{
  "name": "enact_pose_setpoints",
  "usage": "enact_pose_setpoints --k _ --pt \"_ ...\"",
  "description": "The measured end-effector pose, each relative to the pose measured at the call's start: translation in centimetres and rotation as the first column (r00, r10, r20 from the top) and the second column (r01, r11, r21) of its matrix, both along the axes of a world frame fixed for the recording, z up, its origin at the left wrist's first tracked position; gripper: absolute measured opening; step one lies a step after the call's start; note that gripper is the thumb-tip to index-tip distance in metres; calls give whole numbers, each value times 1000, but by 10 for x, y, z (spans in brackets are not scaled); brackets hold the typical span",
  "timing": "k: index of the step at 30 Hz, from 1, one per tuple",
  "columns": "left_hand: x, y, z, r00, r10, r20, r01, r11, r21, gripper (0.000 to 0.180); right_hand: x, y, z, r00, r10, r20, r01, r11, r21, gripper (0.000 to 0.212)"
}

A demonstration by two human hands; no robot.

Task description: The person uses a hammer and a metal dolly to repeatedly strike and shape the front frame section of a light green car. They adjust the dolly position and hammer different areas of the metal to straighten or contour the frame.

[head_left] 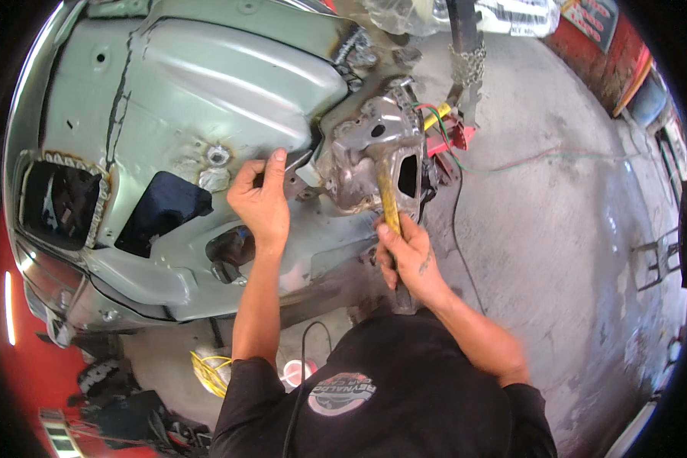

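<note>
A large grey-green car body panel (191,99) stretches across the left and middle. Bolted or welded at its right end is a bare-metal bracket (351,149) with holes in it. My left hand (259,198) is closed, thumb up, over the panel near this bracket. From its fingers a thin dark metal tool (301,161), perhaps a chisel, points at the bracket's left edge; most of it is hidden. My right hand (409,256) grips a hammer by its yellow and dark handle (390,202). The hammer's head end lies over the bracket and blends with the metal there.
A dark upright post wrapped with chain (468,65) stands beyond the bracket, near a red metal part (458,136). Cables run over the concrete floor (542,214). A coiled yellow cord (210,372) lies at lower left. The panel has dark cut-outs (164,210).
</note>
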State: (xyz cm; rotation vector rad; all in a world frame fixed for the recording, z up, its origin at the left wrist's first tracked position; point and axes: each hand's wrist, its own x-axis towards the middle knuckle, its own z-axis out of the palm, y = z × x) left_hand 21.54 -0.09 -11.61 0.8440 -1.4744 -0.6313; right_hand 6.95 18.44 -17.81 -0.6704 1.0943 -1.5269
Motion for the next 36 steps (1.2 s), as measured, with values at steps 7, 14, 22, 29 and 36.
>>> enact_pose_setpoints --k 7,14,22,29,36 --pt "5 16 -15 998 -5 -57 4 1000 -17 21 -7 16 -1 991 48 -121 -31 989 143 34" --pt "5 19 -30 991 -61 -122 55 997 -50 17 -11 26 -11 988 -2 -155 41 969 244 40" --pt "9 20 -39 970 -28 -241 56 993 108 13 -4 25 -15 974 42 -223 24 958 285 42" --pt "18 23 -47 979 -48 -197 67 994 89 14 0 28 -14 979 2 -203 64 947 316 36" --pt "17 34 -52 983 -75 -165 87 994 62 25 8 27 -16 983 9 -182 53 942 330 34"
